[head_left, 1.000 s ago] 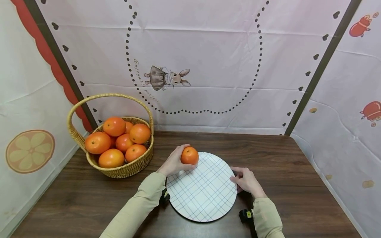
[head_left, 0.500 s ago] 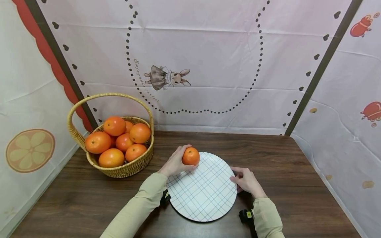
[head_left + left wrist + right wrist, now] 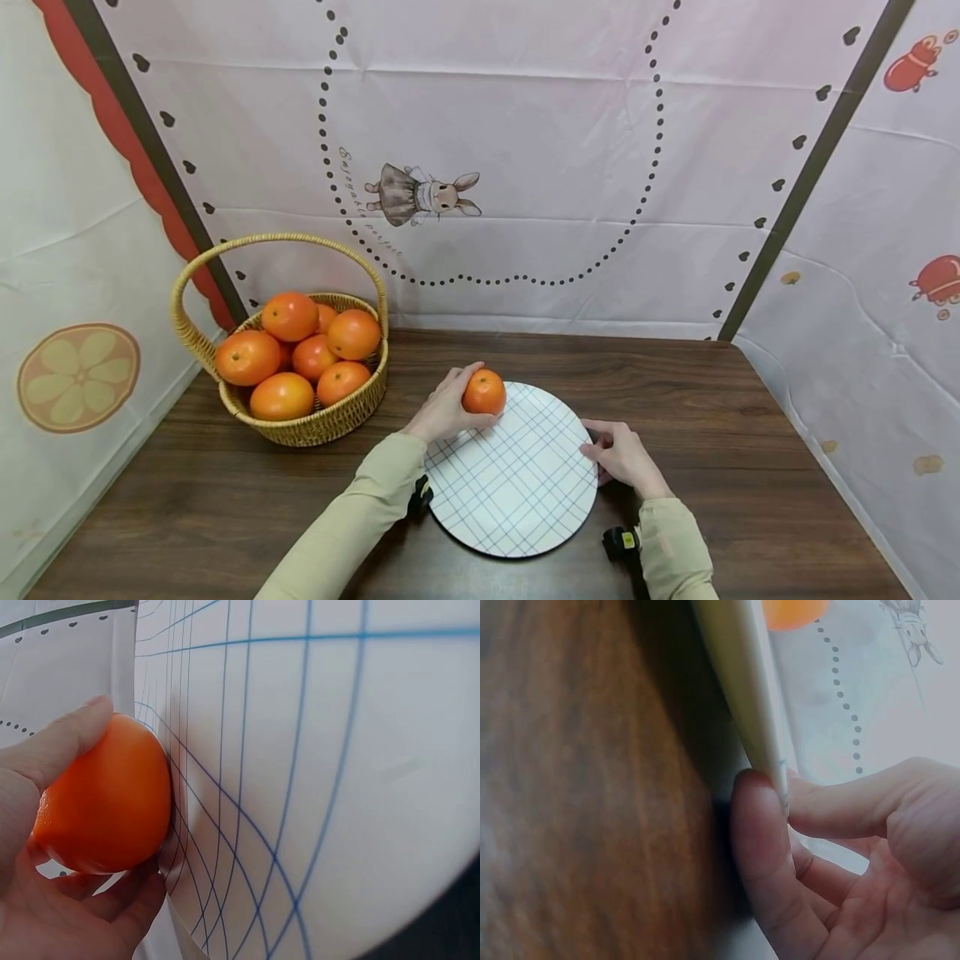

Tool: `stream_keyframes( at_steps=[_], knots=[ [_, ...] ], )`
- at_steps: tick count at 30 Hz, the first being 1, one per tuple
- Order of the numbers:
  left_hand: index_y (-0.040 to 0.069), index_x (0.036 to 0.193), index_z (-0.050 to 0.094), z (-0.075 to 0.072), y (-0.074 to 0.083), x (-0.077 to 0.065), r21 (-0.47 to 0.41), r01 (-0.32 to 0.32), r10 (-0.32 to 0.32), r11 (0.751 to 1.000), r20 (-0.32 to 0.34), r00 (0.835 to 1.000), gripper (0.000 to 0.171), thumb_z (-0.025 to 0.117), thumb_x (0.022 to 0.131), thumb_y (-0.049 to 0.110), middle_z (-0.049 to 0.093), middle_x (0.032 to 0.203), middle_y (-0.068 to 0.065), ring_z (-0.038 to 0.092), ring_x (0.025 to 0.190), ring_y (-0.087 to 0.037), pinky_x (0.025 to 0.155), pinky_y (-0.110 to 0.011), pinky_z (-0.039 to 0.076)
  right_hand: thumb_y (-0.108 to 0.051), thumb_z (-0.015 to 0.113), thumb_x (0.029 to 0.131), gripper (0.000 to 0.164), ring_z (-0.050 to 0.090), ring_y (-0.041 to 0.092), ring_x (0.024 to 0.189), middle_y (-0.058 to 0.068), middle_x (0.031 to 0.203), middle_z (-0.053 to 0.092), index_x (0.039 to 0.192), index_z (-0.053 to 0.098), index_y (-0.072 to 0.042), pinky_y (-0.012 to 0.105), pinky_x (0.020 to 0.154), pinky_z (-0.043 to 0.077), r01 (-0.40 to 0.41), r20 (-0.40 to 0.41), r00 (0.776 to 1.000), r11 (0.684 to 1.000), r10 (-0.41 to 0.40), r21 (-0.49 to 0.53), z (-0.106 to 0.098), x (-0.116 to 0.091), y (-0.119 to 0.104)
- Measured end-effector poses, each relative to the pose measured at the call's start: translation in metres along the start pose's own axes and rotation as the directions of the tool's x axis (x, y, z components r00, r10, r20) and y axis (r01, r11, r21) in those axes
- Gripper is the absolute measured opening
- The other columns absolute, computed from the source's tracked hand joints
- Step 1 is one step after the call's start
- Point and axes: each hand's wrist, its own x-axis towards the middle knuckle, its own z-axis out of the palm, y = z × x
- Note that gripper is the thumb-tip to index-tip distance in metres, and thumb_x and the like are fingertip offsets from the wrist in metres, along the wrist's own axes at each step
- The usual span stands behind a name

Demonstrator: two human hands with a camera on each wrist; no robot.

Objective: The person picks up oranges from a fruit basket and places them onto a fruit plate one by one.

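Observation:
Toward the far left of the round white plate (image 3: 517,483) with blue crossing lines, my left hand (image 3: 442,410) holds an orange (image 3: 484,392), thumb on the near side and fingers behind it. Close up in the left wrist view, the orange (image 3: 112,799) sits against the plate's surface, fingers curled under and around it. My right hand (image 3: 622,458) pinches the plate's right rim. The right wrist view has the thin plate edge (image 3: 746,690) between thumb and finger, with a dark gap between it and the wooden surface.
At the back left of the dark wooden table (image 3: 735,492) stands a wicker basket (image 3: 322,429) with a tall arched handle, holding several oranges (image 3: 247,358). Printed cloth (image 3: 525,150) hangs behind and on both sides.
My left hand has moved slightly to the right, the orange still in its grip. The right hand stays at the plate's rim. The basket stands as before.

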Motion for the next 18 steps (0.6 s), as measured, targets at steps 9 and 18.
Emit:
stream_keyframes(
  at_steps=[9,18],
  knots=[
    [0.015,0.156,0.036,-0.0004,0.0003,0.0018,0.000,0.009,-0.009,1.000,-0.001,1.000,0.093,0.086,0.078,0.029,0.048,0.140,-0.017,0.054,0.124,-0.040,0.102,-0.061,0.046,-0.002,0.063,0.095,0.045,0.062,0.017,0.058,0.012,0.077,0.060,0.140,0.057,-0.002,0.033,0.054,0.057,-0.013,0.002,1.000,1.000,0.013,0.008,-0.0010,0.0008,-0.0011],
    [0.020,0.159,0.028,0.0023,0.0005,-0.0004,-0.016,0.040,-0.040,0.999,-0.016,0.999,0.099,0.085,0.078,0.033,0.044,0.147,-0.017,0.052,0.129,-0.040,0.101,-0.069,0.042,-0.002,0.063,0.095,0.045,0.062,0.017,0.058,0.012,0.076,0.060,0.140,0.058,-0.002,0.033,0.053,0.057,-0.020,0.000,1.000,1.000,0.020,0.008,-0.0008,0.0011,-0.0004]
  ],
)
